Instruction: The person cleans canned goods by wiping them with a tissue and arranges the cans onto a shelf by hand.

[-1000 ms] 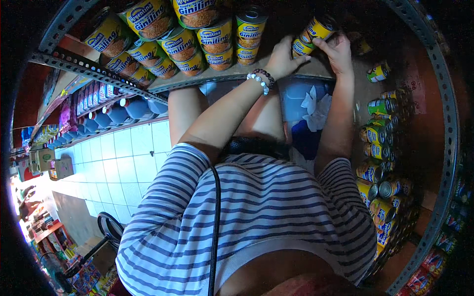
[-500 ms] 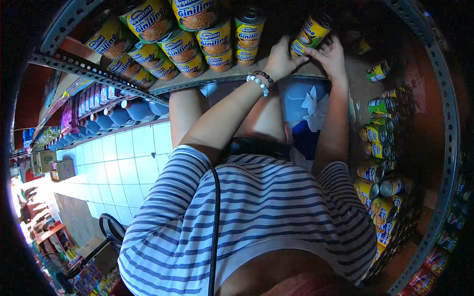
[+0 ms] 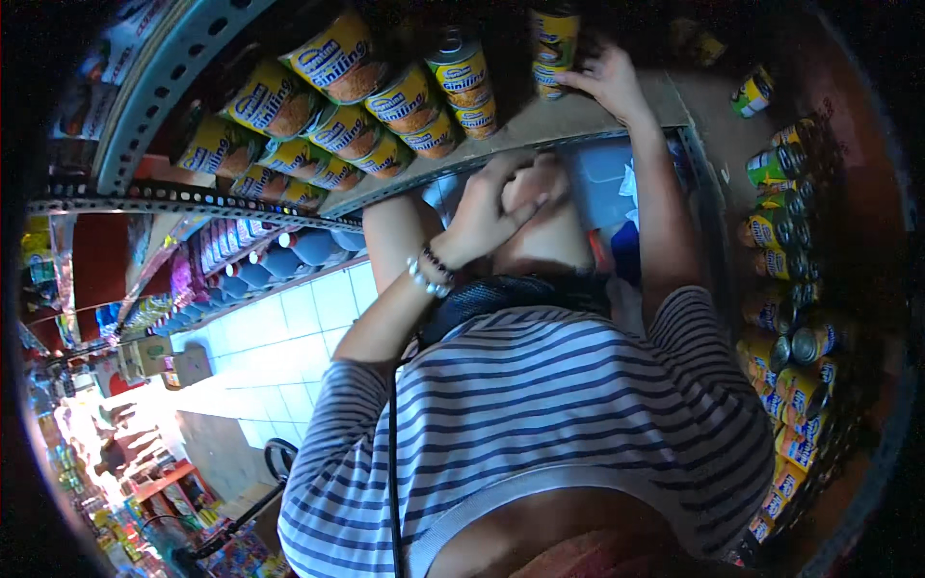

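Observation:
On the shelf board (image 3: 578, 116) in front of me, a yellow-labelled food can (image 3: 555, 40) stands on a second can (image 3: 550, 83). My right hand (image 3: 609, 87) is beside this stack, its thumb reaching to the lower can and its other fingers apart. My left hand (image 3: 506, 200), with beaded bracelets at the wrist, is down below the shelf edge over my knee. Its fingers are spread and no object shows in it. To the left of the stack, several matching cans (image 3: 464, 82) stand in stacked columns.
Many more cans (image 3: 771, 231) line the right side, some lying tilted. Perforated metal bars (image 3: 173, 82) frame the shelves. Below the board is a blue plastic bin (image 3: 599, 166). Dark bottles (image 3: 313, 248) stand on a lower left shelf beside the tiled floor (image 3: 299, 313).
My left hand has let go of the cans and dropped toward my knee. The two-can stack now stands upright farther left, with my right hand loosened beside it. The view has shifted.

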